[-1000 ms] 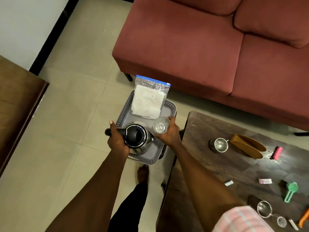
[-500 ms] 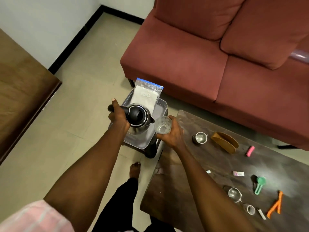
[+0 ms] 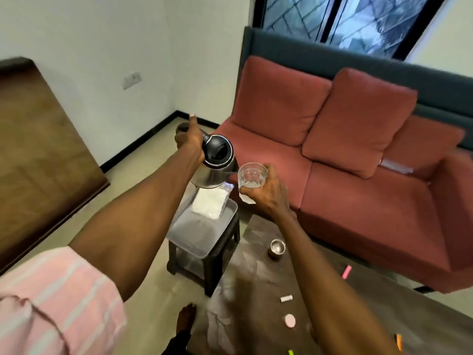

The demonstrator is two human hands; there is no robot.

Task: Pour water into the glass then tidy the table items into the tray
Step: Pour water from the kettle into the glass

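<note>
1. The black-lidded steel kettle (image 3: 216, 163) looks rigid and probably heavy with water; its rear handle is the sound place to hold it, and it hangs tilted above the grey plastic tray (image 3: 202, 226).
2. The clear, faceted drinking glass (image 3: 252, 175) is likely fragile and slippery, so it is best gripped round its lower wall; its rim sits just beside the kettle's spout.
3. The left hand (image 3: 189, 139) is curled round the kettle handle.
4. The right hand (image 3: 267, 194) wraps its fingers round the glass's base.
</note>
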